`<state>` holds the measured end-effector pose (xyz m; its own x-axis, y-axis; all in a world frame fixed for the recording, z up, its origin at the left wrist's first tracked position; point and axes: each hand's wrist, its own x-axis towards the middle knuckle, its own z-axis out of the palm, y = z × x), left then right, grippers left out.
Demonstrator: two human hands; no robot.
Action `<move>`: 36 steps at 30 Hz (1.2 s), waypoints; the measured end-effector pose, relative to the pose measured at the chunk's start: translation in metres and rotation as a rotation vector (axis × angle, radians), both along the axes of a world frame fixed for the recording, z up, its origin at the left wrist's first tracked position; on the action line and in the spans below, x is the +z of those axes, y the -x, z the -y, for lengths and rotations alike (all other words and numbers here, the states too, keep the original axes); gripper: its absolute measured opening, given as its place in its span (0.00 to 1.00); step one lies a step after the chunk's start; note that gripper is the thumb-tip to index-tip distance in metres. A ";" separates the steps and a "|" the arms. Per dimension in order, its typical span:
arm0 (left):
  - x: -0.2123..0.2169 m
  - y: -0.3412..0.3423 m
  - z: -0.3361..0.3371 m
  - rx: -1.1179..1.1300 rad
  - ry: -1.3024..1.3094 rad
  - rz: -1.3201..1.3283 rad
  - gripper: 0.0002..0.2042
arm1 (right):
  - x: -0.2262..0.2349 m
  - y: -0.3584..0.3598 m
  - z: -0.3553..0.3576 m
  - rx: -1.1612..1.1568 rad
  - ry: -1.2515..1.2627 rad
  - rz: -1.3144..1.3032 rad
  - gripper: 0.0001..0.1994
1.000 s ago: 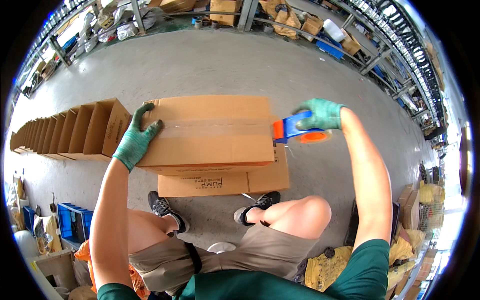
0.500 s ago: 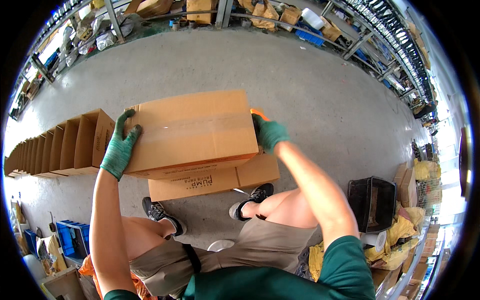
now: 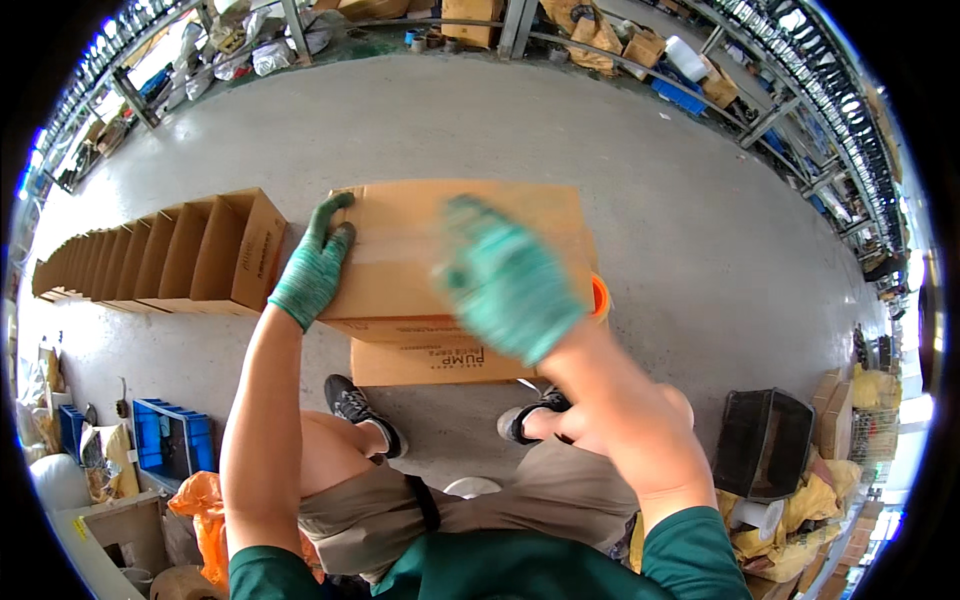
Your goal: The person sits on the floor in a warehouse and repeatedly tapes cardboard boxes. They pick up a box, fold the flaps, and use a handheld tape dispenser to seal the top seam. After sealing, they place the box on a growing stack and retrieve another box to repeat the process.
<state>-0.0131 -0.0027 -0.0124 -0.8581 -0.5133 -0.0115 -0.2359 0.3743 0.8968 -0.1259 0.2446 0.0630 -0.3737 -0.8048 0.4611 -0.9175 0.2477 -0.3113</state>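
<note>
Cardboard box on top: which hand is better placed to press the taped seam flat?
Probably the right hand: it hovers, blurred, over the middle of the cardboard box, while the left hand grips the box's left edge, steadying it.

A worker seen from above wears a dark green top with short sleeves that end at the upper arms, leaving both forearms bare. The left hand (image 3: 312,268) is covered by a green knit glove flecked with lighter thread, its fingertips darker and its ribbed cuff ending at the wrist. The right hand (image 3: 508,280), blurred, wears a matching green knit glove. Khaki shorts with a dark strap or belt at the waist reach to the knees. On the feet are black lace-up shoes with pale soles.
</note>
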 end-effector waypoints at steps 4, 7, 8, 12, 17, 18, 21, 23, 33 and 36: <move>0.005 0.005 -0.006 -0.032 -0.015 0.016 0.20 | -0.049 -0.038 0.045 -0.018 -0.199 -0.041 0.33; 0.005 0.004 -0.012 0.042 0.004 0.018 0.23 | -0.050 -0.007 0.000 -0.180 -0.299 -0.088 0.34; 0.013 0.006 -0.020 0.081 -0.006 0.049 0.24 | -0.048 0.008 -0.028 -0.289 -0.313 -0.094 0.34; 0.002 0.007 -0.012 0.128 -0.275 0.020 0.27 | -0.069 0.044 -0.086 -0.528 -0.224 0.109 0.29; -0.026 -0.003 0.007 0.165 -0.728 0.050 0.32 | -0.064 0.040 -0.084 -0.536 0.052 0.381 0.29; -0.034 -0.008 0.012 0.260 -0.771 -0.025 0.27 | -0.055 0.038 -0.080 -0.597 -0.022 0.510 0.28; -0.014 -0.003 -0.005 0.259 -1.031 0.038 0.32 | -0.081 0.066 -0.112 -0.316 0.250 0.873 0.30; -0.026 -0.009 -0.001 0.219 -1.113 -0.056 0.32 | -0.068 0.070 -0.111 -0.270 0.193 1.156 0.32; 0.071 -0.046 0.030 0.339 -1.091 -0.217 0.44 | -0.053 0.074 -0.146 0.031 0.183 0.897 0.31; 0.064 -0.069 0.049 0.138 -1.062 0.058 0.43 | -0.064 0.075 -0.132 0.145 0.270 0.885 0.26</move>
<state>0.0559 -0.0512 0.0513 -0.7776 -0.3091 -0.5476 -0.2690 -0.6236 0.7340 -0.2013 0.3770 -0.0009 -0.5823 -0.7782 0.2352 -0.3354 -0.0336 -0.9415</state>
